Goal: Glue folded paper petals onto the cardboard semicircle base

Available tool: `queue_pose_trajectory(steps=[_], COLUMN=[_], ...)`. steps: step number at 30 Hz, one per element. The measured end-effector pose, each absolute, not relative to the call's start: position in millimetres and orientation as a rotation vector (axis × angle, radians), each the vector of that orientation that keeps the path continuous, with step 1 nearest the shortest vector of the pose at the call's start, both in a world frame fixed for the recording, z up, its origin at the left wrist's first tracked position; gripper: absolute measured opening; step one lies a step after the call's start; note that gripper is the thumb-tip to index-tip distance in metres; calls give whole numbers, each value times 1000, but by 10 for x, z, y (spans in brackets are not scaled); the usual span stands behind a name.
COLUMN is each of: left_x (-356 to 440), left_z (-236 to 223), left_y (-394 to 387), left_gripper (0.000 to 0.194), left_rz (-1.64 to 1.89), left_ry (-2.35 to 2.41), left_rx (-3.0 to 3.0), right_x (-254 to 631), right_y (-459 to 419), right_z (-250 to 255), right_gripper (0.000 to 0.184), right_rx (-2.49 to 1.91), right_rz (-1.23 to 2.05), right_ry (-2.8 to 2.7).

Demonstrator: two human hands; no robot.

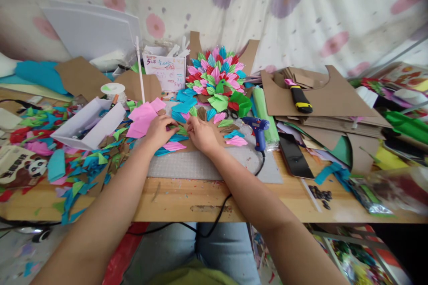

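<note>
My left hand (162, 130) and my right hand (202, 134) are close together over a craft piece of folded paper leaves in pink, green, blue and brown on brown cardboard (191, 144). Fingers of both hands are curled into a pinch, with a green paper leaf (182, 131) between them; what each pinch holds is too small to tell. A blue leaf (163, 138) lies beneath my left hand, and a pink leaf (236, 141) lies right of my right hand. The piece rests on a grey cutting mat (187, 169). Beside it stands a blue glue gun (259, 131).
A finished-looking leafy paper bird (220, 75) stands behind. Left are pink paper sheets (142, 120), a white box (80, 131) and heaped scraps (90, 167). Right are a phone (296, 156), stacked cardboard (327, 98) and a yellow-black cutter (301, 99). The glue gun's cord (222, 209) crosses the front edge.
</note>
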State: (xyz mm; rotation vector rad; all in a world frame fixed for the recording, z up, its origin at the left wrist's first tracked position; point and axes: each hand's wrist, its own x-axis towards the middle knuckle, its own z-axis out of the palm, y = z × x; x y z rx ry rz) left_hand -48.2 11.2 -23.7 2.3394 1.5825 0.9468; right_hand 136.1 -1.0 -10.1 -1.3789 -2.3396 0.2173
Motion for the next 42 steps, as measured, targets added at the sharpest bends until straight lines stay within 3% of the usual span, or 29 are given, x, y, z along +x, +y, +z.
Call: queue_pose_trajectory(steps=[13,20,28,33,38,42], left_x=[-500,-485,-531,-600,-629,-626], left_z=[-241,-259,-163,-142,-130,-105], left_y=[120,125,95,90,71,45], left_gripper=[13,16,32,32,31,30], left_rz=[1088,936,1262,1368,1434,1427], left_ry=[1588,1557,1892,2000,2082,2159], left_rx=[2356,2430,2279,2126,2005,1973], right_x=[1346,1347,1407,1503,1635,1728], right_y=[-31,2,-25,43,142,226], right_z=[-91,-143,-119,-211,-186,-153], right_gripper=[28,30,28,29,11,12], right_rx=[-1348,-1311,-1370,-1394,-1421,-1440], right_rz=[258,304,347,480,576,655], right_ry=[-2325,-2296,-2083,-1925,-1709,-1545])
